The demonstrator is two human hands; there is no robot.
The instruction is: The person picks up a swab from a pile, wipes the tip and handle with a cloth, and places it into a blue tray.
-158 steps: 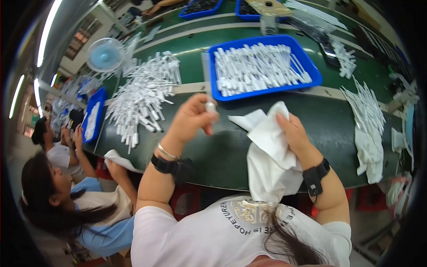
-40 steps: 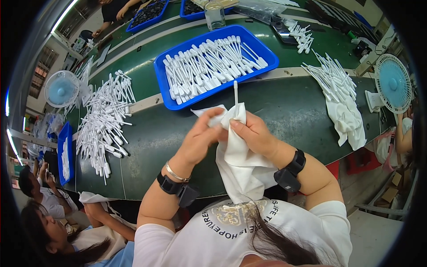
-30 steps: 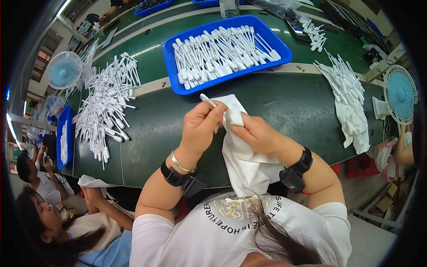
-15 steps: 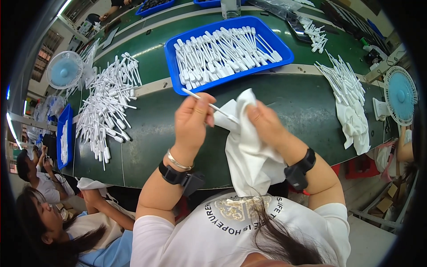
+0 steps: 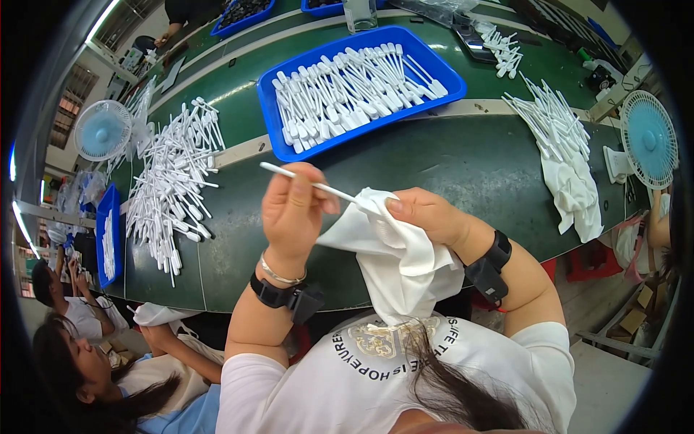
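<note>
We look through a head-worn fisheye camera, the left of two, facing down and forward from above the white shirt point(image 5: 332, 398), with the left hand point(image 5: 293, 213) and right hand point(image 5: 431, 215) near us and the tabletop point(image 5: 477, 173) curving away beyond.

White stick point(image 5: 331, 190) from left fingers point(image 5: 298, 194) to cloth point(image 5: 397, 257)

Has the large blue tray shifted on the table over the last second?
No, as far as can be seen: the blue tray overlaps the pale strip the same way; only the view shifted.
</note>
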